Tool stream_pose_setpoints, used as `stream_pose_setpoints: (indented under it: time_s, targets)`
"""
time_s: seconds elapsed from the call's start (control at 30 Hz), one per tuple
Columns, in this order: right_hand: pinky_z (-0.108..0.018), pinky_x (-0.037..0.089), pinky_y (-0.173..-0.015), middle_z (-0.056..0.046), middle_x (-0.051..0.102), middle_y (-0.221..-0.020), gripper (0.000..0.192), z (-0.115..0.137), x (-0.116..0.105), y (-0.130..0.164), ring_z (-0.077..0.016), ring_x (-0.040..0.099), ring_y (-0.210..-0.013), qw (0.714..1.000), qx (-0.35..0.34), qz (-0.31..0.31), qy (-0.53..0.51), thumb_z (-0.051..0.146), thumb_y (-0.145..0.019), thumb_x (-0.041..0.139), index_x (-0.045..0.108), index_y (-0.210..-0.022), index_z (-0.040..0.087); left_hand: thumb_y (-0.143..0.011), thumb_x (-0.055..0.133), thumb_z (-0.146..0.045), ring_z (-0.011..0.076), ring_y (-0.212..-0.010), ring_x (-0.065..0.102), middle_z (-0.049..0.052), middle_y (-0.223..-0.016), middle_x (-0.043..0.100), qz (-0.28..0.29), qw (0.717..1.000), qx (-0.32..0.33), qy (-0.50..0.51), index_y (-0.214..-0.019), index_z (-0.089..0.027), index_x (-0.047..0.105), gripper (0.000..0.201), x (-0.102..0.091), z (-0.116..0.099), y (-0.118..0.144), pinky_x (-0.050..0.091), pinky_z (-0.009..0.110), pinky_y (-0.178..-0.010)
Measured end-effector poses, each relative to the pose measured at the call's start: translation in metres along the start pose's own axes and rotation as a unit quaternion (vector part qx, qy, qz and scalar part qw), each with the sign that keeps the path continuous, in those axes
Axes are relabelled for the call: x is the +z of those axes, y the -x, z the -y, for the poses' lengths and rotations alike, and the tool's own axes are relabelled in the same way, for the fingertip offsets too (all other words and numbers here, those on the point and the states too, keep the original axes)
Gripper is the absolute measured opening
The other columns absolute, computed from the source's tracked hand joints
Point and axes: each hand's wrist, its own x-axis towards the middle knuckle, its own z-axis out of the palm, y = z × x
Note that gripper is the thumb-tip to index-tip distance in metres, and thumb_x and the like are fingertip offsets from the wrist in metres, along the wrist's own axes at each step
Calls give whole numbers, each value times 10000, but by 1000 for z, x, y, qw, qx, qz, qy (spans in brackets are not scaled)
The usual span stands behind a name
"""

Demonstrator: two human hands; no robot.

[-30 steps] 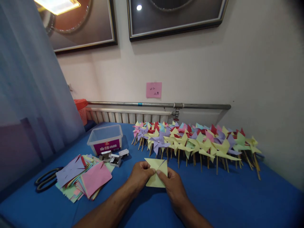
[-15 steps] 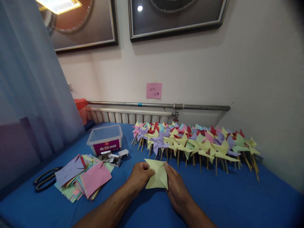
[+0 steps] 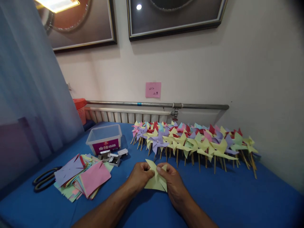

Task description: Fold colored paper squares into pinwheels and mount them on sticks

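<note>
A pale yellow paper pinwheel (image 3: 155, 183), slit at its corners and partly folded, is held up between both hands above the blue table cover. On its left side my left hand (image 3: 140, 174) pinches it, thumb toward the centre. From the right, my right hand (image 3: 172, 179) grips it, with the thumb pressing a folded flap near the middle. The fingers behind the paper are hidden. Just beyond the hands stand many paper pinwheels on sticks (image 3: 178, 142), in yellow, purple, red, pink, green and blue.
To the left lie a pile of slit coloured paper (image 3: 95, 177) and black-handled scissors (image 3: 45, 179). Small open boxes (image 3: 114, 159) sit before a clear plastic tub (image 3: 104, 139). A red basket (image 3: 80, 109) stands at the back left, and a metal pipe (image 3: 154, 104) runs along the wall.
My right thumb has moved left, from the paper's right edge to near its centre, folding a flap inward. My left hand keeps its pinch on the paper.
</note>
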Motion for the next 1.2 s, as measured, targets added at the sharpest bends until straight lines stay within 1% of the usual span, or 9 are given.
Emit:
stream_pose_setpoints:
  time_s: [0.17,0.27,0.47,0.57,0.7,0.9,1.07,1.2]
  targets:
    - [-280,438,-556,49,634,-617,466,-9,-5,-9,-159,568,-542,999,-30,-21,40,475,-540,919,635,-806,218,-619,704,-279,88,-453,409,-46,-504,509,-8,1000,-6,-6,-585,-191,521,206,0,0,0,283,235,-467]
    - [-278,427,-541,55,624,-597,471,-11,-6,-12,-156,554,-525,996,-41,-26,70,487,-545,907,625,-814,222,-627,704,-280,91,-451,422,-40,-514,533,0,1000,-18,4,-597,-190,533,195,0,-2,1,297,235,-468]
    - [-272,415,-522,53,623,-602,427,-8,-8,-13,-155,546,-521,992,-56,-25,110,479,-586,859,621,-833,226,-620,681,-268,86,-439,395,-46,-496,511,-5,1000,-21,8,-574,-198,512,188,1,-4,3,281,237,-460]
    - [-267,415,-528,46,625,-613,393,-7,-8,-12,-152,545,-535,989,-68,-18,129,461,-613,837,622,-840,222,-609,671,-270,86,-439,394,-46,-492,509,-8,1000,-23,9,-576,-197,512,177,2,-3,2,277,236,-458]
    - [-272,429,-539,48,622,-623,366,-7,-9,-12,-158,558,-554,988,-66,-8,140,425,-627,824,621,-858,226,-604,667,-278,88,-442,404,-44,-485,518,-11,1000,-23,14,-578,-196,510,179,1,0,1,281,232,-461]
    - [-283,443,-551,34,641,-649,350,-10,-11,-16,-168,575,-577,986,-73,-21,150,397,-630,803,616,-867,219,-597,647,-291,87,-444,394,-43,-486,513,-7,1000,-19,6,-594,-191,533,152,1,2,0,281,236,-461]
    - [-281,442,-538,35,634,-662,352,-10,-12,-17,-167,568,-576,983,-78,-16,167,409,-667,762,605,-916,215,-588,695,-362,87,-435,392,-40,-477,504,-9,1000,-22,14,-586,-188,536,236,1,0,-1,276,243,-459]
    - [-287,451,-543,31,629,-673,350,-11,-14,-18,-175,574,-592,979,-87,-20,183,426,-672,743,598,-914,219,-596,732,-421,93,-445,413,-26,-491,530,12,998,-31,56,-607,-172,566,299,1,-3,1,291,246,-476]
